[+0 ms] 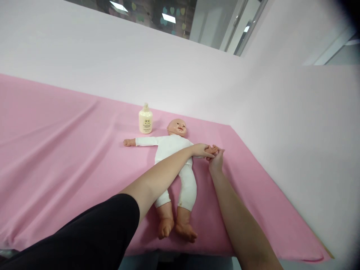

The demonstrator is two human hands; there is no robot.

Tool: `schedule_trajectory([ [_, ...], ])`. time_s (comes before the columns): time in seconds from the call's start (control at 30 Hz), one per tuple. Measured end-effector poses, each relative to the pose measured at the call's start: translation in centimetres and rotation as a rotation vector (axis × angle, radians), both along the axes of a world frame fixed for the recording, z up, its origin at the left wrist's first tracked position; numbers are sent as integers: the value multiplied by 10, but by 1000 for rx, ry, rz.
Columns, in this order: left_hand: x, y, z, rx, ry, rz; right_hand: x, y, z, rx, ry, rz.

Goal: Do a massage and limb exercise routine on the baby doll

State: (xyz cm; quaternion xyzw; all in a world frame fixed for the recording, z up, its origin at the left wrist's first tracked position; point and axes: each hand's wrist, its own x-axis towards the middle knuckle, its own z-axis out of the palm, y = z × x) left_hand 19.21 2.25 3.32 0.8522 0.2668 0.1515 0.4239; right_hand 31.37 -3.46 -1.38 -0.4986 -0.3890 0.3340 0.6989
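A baby doll in a white suit lies on its back on the pink cloth, head toward the wall, bare feet toward me. My left hand reaches across the doll's body and closes on the doll's arm at the right. My right hand meets it from below and holds the doll's small hand with its fingers. The doll's other arm stretches out to the left.
A cream lotion bottle stands upright just left of the doll's head. The pink cloth covers the whole table, with folds at the left. A pale pink wall runs behind and along the right side.
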Motion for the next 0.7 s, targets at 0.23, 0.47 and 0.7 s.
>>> schedule_trajectory([
  [0.23, 1, 3, -6, -2, -59, -24, -11, -12, 5, 39, -129, 47],
  [0.47, 0, -2, 0, 16, -64, -32, -11, -13, 3, -15, -155, -41],
  [0.7, 1, 0, -2, 125, 17, 13, -7, -7, -4, -16, -167, -64],
])
